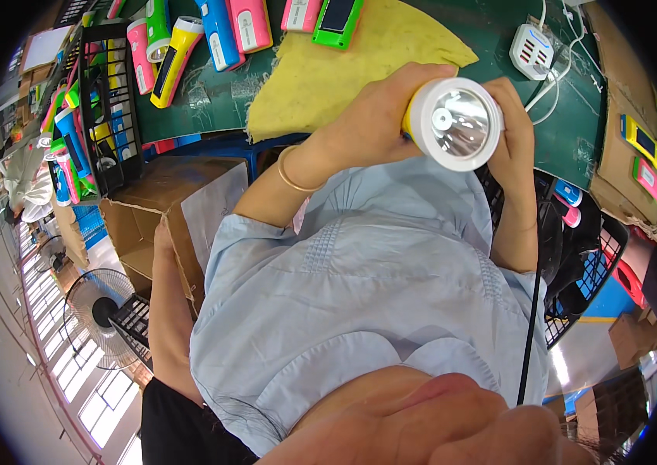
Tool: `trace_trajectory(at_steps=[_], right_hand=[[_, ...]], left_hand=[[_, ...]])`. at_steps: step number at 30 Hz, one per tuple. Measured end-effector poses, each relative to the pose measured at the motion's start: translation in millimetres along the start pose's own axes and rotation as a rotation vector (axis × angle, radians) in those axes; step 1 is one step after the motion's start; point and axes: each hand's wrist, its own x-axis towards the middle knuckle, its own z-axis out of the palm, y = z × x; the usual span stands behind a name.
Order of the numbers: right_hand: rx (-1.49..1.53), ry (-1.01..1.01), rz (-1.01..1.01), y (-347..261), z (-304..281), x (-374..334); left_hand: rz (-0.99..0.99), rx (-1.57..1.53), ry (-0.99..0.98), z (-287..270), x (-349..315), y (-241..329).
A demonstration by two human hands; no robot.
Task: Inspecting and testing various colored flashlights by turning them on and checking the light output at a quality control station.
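Note:
A flashlight [455, 124] with a white rim and shiny reflector is turned lens-up between my hands, above the green tabletop's near edge. Only a sliver of its yellow body shows beside the left fingers. My left hand [383, 116], with a thin bangle on its wrist, is closed around the flashlight's left side. On the other side my right hand [513, 136] curls against it, its fingertips partly hidden behind the head. Under and beyond the hands lies a yellow cloth [328, 74].
Several coloured flashlights, one yellow [177, 62], lie along the table's far left. A white multi-port charger [531, 52] with cables sits at the right. A black crate [109, 108] of flashlights and a cardboard box [139, 225] stand left. Another carton [615, 167] borders the right.

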Motion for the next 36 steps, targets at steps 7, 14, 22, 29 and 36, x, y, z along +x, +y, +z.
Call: trace_trajectory(at_steps=[7,14,22,29,36], right_hand=[[0.238,0.074,0.201,-19,-7,-16],[0.329,0.175,0.035,-39,-7,-8],[-0.06,0.042,0.013,-46,5,17],[-0.504,0.172,-0.006,-48,20,22],[-0.48,0.183,-0.046,-45,19,21]], left_hand=[[0.016,0.144,0.078,5,-7,4],[-0.35,-0.409,0.182,8,14,14],[-0.478,-0.222,0.087,0,20,7],[-0.387,-0.074,0.231,18,18,-8],[-0.237,0.101,0.319,20,22,-5]])
